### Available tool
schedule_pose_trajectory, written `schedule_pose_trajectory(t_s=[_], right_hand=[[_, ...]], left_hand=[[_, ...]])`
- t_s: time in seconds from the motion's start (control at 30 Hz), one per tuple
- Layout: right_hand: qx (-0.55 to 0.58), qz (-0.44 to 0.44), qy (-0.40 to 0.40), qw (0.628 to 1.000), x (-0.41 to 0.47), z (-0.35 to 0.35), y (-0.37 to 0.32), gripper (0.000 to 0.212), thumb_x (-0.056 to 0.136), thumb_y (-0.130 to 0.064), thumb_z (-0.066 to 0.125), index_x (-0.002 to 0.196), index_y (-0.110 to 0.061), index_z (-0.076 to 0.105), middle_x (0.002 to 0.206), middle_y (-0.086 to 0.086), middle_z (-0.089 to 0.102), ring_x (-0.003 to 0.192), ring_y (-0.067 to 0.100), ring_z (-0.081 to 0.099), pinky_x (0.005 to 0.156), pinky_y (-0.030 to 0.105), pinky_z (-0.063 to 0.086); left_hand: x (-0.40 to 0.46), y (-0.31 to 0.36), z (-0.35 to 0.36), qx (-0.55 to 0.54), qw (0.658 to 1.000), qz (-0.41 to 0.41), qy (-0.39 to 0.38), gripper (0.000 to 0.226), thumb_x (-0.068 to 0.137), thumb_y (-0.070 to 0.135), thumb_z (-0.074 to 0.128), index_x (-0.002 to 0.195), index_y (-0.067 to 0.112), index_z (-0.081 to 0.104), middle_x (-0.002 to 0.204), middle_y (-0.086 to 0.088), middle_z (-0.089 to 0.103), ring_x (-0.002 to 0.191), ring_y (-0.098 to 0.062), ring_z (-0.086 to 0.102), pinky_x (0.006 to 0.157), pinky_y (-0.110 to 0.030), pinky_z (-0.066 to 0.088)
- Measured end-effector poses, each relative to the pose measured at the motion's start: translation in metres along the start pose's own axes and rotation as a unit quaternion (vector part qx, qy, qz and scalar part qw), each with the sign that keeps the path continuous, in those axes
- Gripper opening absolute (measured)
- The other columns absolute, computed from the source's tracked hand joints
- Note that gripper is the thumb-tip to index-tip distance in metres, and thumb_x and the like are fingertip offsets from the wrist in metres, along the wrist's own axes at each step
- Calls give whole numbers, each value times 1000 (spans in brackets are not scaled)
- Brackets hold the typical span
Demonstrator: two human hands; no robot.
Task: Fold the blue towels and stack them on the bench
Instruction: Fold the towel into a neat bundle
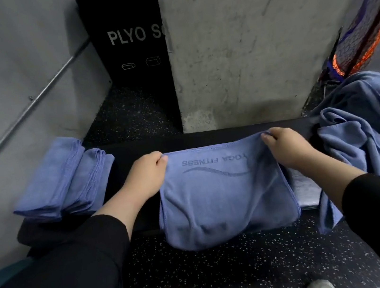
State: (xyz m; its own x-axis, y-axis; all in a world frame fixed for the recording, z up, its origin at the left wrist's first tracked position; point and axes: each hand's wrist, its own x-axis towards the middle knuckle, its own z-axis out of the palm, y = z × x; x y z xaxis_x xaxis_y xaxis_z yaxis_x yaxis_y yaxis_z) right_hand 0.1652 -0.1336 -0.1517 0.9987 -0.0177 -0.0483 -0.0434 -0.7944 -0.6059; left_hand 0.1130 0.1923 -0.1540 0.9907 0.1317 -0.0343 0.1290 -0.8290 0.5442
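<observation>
— Concrete pillar (253, 34) behind, black bench (132, 150) in front. Hands?
— L hand (147, 173) & R hand (286, 147) each pinch a top corner of the blue towel (225, 200); it's draped over bench edge.
— Others?
— Folded stack (62, 179) on bench at left, unfolded pile (367, 125) at right.

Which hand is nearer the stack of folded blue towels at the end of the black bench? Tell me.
Left. The left hand grips the near corner of the printed blue towel, just right of the stack of folded blue towels. The right hand grips the far corner.
</observation>
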Motion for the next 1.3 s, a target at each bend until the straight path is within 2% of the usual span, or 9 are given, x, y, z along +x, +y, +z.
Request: schedule_pose_trajectory(t_s=[0.33, 0.47, 0.57, 0.67, 0.77, 0.9, 1.0, 1.1, 1.3], right_hand=[[-92, 4, 42, 995, 21, 7, 1, 33, 104, -31, 43, 105, -6, 64, 113, 24, 67, 108, 43, 58, 75, 35, 35], [-94, 8, 59, 994, 23, 8, 3, 33, 103, -31, 46, 101, -4, 65, 109, 24, 68, 105, 42, 59, 73, 34, 34], [-100, -15, 61, 993, 21, 10, 5, 24, 100, -28, 55, 106, -7, 65, 108, 19, 67, 103, 40, 60, 73, 34, 38], [-132, -54, 41, 989, 15, 14, 8, 41, 95, -30, 63, 132, -12, 58, 127, 15, 55, 115, 40, 54, 91, 44, 48], [-195, -73, -24, 978, 14, 17, 9, 52, 97, -34, 60, 146, -22, 48, 147, 2, 44, 134, 32, 40, 104, 51, 36], [-216, -78, -44, 972, 13, 18, 3, 47, 96, -28, 58, 142, -23, 52, 135, 3, 53, 129, 29, 45, 100, 47, 36], [-209, -54, -62, 974, 12, 14, -1, 40, 91, -26, 61, 131, -21, 61, 125, 5, 60, 120, 31, 54, 97, 44, 42], [-183, -44, -67, 980, 9, 8, -1, 26, 84, -23, 66, 109, -17, 68, 109, 9, 65, 106, 34, 60, 89, 41, 49], [-49, -46, -27, 997, -12, -22, -11, 15, 86, -16, 72, 89, -14, 58, 79, 5, 59, 77, 23, 53, 63, 32, 35]], left_hand=[[25, -3, 9, 91, 992, -17, 82, 38, 104, 28, 46, 71, 11, 47, 65, -3, 53, 60, -21, 46, 50, -34, 24], [30, -6, 12, 78, 992, -30, 99, 32, 103, 28, 51, 80, 7, 58, 68, -5, 58, 67, -26, 56, 56, -36, 38], [32, -12, 17, 66, 993, -16, 94, 12, 100, 25, 58, 104, 16, 65, 93, -3, 66, 88, -27, 62, 72, -39, 51], [32, -19, 24, 136, 989, 38, 43, 41, 101, 23, 54, 143, 21, 53, 138, -2, 56, 122, -27, 53, 99, -43, 43], [32, -19, 25, 165, 983, 84, 14, 47, 104, 20, 47, 150, 23, 46, 149, 3, 50, 135, -20, 44, 109, -37, 29], [31, -12, 22, 204, 976, 81, 4, 47, 101, 13, 45, 146, 25, 50, 132, 1, 57, 123, -21, 48, 102, -38, 30], [27, -9, 18, 198, 977, 73, 1, 30, 100, 18, 48, 125, 24, 64, 116, 1, 61, 113, -22, 52, 94, -38, 31], [20, -8, 6, 130, 990, 52, 4, 19, 97, 20, 52, 108, 22, 68, 107, 2, 63, 106, -22, 56, 93, -39, 36], [-4, -8, -28, -85, 996, 11, 5, 10, 93, 22, 66, 86, 26, 62, 92, 5, 67, 92, -16, 62, 85, -39, 51]])
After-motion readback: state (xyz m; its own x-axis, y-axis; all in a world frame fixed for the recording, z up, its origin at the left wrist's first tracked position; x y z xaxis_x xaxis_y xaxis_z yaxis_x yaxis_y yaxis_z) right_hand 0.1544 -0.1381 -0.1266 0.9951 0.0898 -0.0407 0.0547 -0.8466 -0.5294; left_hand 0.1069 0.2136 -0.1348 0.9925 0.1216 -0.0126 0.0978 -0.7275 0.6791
